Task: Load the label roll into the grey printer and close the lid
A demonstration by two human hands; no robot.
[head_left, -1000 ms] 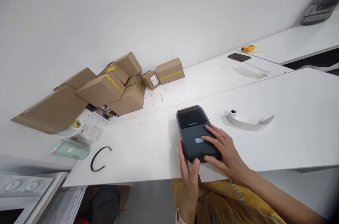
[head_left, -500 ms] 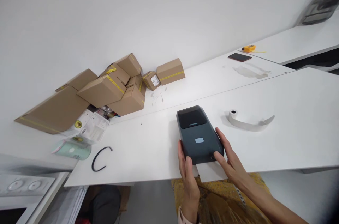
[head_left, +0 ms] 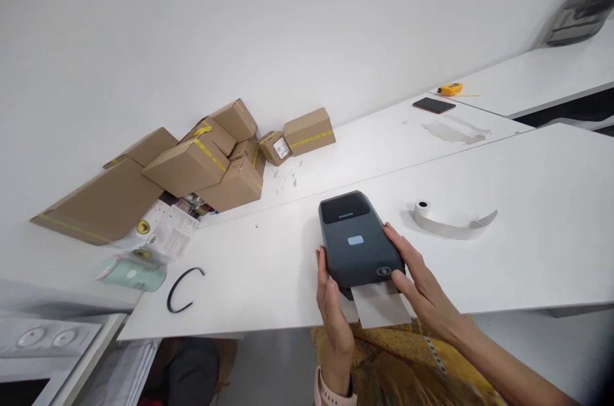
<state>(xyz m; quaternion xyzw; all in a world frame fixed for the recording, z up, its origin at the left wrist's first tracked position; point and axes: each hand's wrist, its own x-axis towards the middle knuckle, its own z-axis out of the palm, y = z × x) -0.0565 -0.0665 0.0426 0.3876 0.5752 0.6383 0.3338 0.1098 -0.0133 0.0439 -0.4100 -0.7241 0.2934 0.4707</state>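
A dark grey label printer (head_left: 357,245) sits near the front edge of the white table (head_left: 527,201). A white paper label (head_left: 378,305) sticks out of its front slot. My left hand (head_left: 330,304) rests against the printer's left side, fingers stretched along it. My right hand (head_left: 417,278) lies against the right side, fingers straight, thumb near the button at the front corner. Both hands clasp the printer between them.
A partly unrolled white paper roll (head_left: 448,219) lies right of the printer. Cardboard boxes (head_left: 211,156) pile up at the back left, with printed packets (head_left: 165,233), a pale green roll (head_left: 132,272) and a black cable loop (head_left: 182,288). A phone (head_left: 434,105) and yellow tape measure (head_left: 449,88) lie further back.
My right hand slid off the printer's top to its right side. More of the white label has come out of the front slot. The printer shifted slightly.
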